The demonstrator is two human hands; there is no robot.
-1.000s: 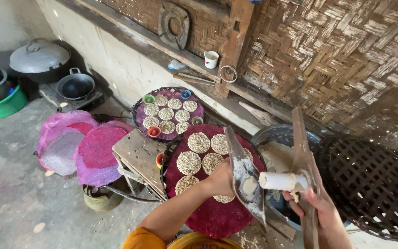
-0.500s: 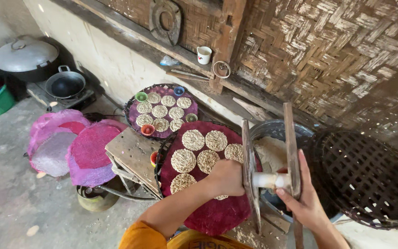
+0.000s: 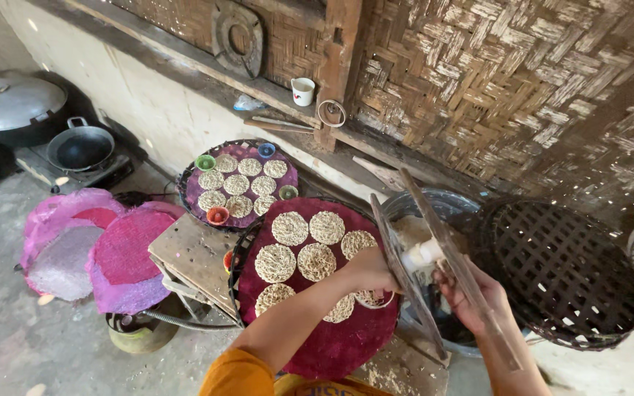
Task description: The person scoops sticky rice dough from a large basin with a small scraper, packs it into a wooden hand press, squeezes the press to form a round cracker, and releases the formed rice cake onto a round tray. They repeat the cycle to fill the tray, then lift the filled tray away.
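— So, what are your hands holding?

— Your right hand (image 3: 478, 297) is wrapped shut around the outer bar of the wooden press (image 3: 434, 257), fingers curled over it, forearm coming up from the bottom edge. The press stands tilted over the metal basin (image 3: 423, 202), its white cylinder between the two bars.

— And the left?

— Your left hand (image 3: 368, 271) is closed on the inner bar at the right edge of the dark red tray (image 3: 332, 345), arm stretched across the tray's lower half. Whether it pinches anything else, I cannot tell.

— What lies around?

— Round noodle nests (image 3: 290, 229) cover the tray's upper half. Just right of the basin lies a dark woven basket (image 3: 563, 271).
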